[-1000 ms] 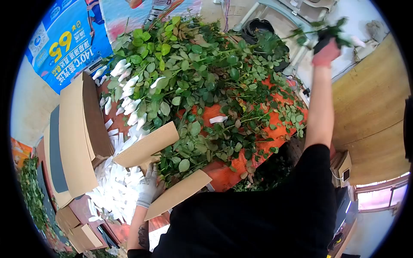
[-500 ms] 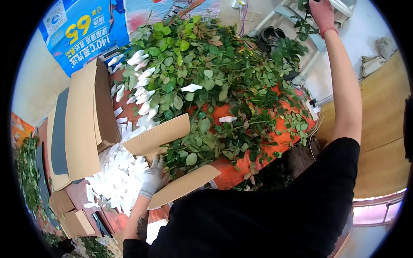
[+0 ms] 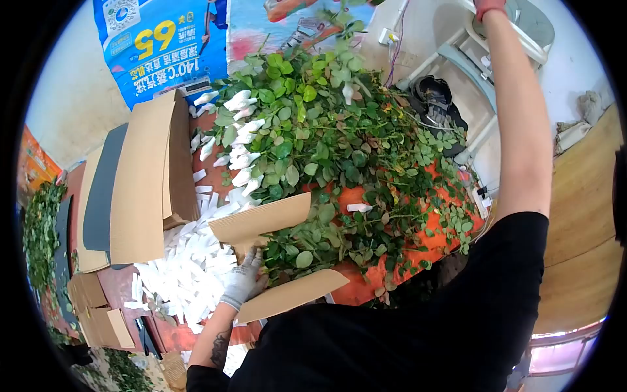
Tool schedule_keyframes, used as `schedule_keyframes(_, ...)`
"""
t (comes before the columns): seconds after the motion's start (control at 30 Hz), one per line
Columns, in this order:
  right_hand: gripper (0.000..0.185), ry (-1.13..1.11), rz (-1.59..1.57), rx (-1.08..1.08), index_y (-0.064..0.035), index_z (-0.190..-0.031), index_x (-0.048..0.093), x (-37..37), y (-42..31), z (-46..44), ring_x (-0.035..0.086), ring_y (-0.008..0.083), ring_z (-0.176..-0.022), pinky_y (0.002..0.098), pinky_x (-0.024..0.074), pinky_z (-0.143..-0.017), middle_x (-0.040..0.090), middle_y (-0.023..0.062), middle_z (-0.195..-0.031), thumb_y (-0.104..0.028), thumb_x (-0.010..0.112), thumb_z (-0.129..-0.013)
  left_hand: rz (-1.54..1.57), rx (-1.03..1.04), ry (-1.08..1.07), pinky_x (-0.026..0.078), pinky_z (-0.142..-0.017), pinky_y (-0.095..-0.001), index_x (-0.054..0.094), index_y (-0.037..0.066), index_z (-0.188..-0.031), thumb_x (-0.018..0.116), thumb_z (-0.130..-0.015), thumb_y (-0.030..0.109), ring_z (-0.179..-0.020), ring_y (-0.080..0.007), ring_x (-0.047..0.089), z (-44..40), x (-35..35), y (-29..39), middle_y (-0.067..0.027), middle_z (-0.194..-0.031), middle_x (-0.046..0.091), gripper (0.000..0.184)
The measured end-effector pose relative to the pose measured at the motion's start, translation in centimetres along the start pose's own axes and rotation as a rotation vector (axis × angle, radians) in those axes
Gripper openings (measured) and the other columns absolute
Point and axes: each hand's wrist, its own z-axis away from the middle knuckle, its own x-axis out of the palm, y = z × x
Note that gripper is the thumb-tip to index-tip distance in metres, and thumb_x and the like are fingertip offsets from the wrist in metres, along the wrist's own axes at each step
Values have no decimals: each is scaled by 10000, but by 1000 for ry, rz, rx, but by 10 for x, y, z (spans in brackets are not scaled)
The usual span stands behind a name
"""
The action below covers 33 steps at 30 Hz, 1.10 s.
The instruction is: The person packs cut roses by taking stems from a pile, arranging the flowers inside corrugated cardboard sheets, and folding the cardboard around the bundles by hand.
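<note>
My left hand (image 3: pixel 244 281), in a grey-white glove, lies on the bottom of a small open cardboard tray (image 3: pixel 261 221), between its two raised flaps. Its fingers are stretched out beside leafy stems. At the top edge my right hand (image 3: pixel 488 6) wears a red glove; its fingers are cut off by the frame. A leafy rose stem hangs in from the top with its white-sleeved bud (image 3: pixel 347 93) pointing down; what holds it is out of view. Under it spreads a heap of leafy rose stems (image 3: pixel 326 144), several with white sleeves (image 3: pixel 245 140) on their buds.
White sleeves lie in a loose pile (image 3: pixel 186 274) left of my left hand. A large cardboard box (image 3: pixel 140 189) stands behind the pile. Black scissors (image 3: pixel 147 336) rest at the table's lower left. A pale folding chair (image 3: pixel 467 65) and dark shoes (image 3: pixel 436 101) are at the upper right.
My right hand has moved up, mostly out of frame. A white-sleeved rose has risen from the heap and now hangs bud down. The view has shifted; my left hand stays on the cardboard.
</note>
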Motion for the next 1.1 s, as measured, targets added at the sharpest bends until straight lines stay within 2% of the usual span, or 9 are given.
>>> schedule_keyframes(0.07, 353, 137, -160, 128, -25, -1078, 566, 3, 19, 10, 572, 376, -958, 408, 435, -858, 617, 180, -1016, -174, 562, -758, -13, -22, -47, 476, -862, -407, 255, 47, -1401, 531, -795, 359, -1100, -343, 534, -3, 5, -2, -176, -1446, 270, 736)
schedule_keyframes(0.27, 355, -276, 348, -380, -86, -1111, 585, -69, -1, 62, 567, 360, -1000, 389, 443, -889, 596, 163, -1108, -190, 566, -771, 36, -20, -31, 481, -847, -404, 318, 21, -1363, 559, -776, 349, -1067, -327, 553, -1, -3, 2, -181, -1407, 325, 714)
schedule_keyframes(0.43, 437, -1006, -17, -945, -186, -1094, 589, -139, -155, 221, 587, 301, -917, 376, 503, -738, 585, 78, -1102, -57, 590, -677, -159, 186, 311, 491, -779, -396, 349, -11, -1332, 623, -713, 309, -939, -303, 607, -2, 41, -23, -239, -1348, 386, 749)
schedule_keyframes(0.53, 230, -1160, -173, -1091, -152, -943, 601, -181, -205, 326, 561, 265, -968, 339, 486, -729, 579, 58, -1051, -76, 531, -738, 113, 62, 156, 500, -710, -402, 382, -26, -1290, 576, -751, 256, -804, -339, 612, 4, 7, -3, -236, -1284, 432, 638)
schedule_keyframes(0.73, 150, -1207, -210, -1178, -55, -917, 453, -179, -211, 485, 490, 190, -837, 235, 409, -740, 398, 20, -739, -111, 466, -779, 71, -42, -32, 486, -734, -434, 494, -2, -1112, 546, -777, 261, -842, -336, 607, 3, 1, 1, -194, -1108, 540, 428)
schedule_keyframes(0.83, 98, -881, -481, -1123, -37, -723, 424, -162, -227, 542, 405, 137, -586, 213, 403, -783, 332, 15, -652, -108, 481, -760, 49, 41, -2, 482, -709, -422, 521, 30, -1009, 567, -773, 256, -804, -327, 587, -5, 10, -6, -161, -888, 569, 329)
schedule_keyframes(0.87, 77, -607, 21, -1539, -28, -778, 449, -159, -235, 583, 395, 154, -561, 259, 425, -751, 338, 32, -632, -101, 474, -768, 8, 160, 180, 488, -704, -426, 511, 23, -1082, 570, -776, 263, -824, -336, 592, -3, 23, -14, -173, -981, 561, 394)
schedule_keyframes(1.0, 328, -1411, -382, -961, -119, -1133, 528, -160, -241, 569, 543, 239, -748, 367, 438, -840, 548, 143, -849, -195, 385, -847, -12, 87, 24, 498, -727, -434, 436, 52, -1266, 575, -780, 280, -887, -366, 603, -3, 2, 2, -172, -1337, 414, 555)
schedule_keyframes(1.1, 334, -1294, -454, -816, -150, -1143, 525, -156, -241, 576, 578, 358, -911, 431, 416, -867, 558, 240, -1103, -215, 382, -848, -18, 85, -7, 497, -733, -441, 438, 45, -1258, 574, -781, 285, -853, -377, 609, -3, 0, 0, -175, -1377, 373, 552)
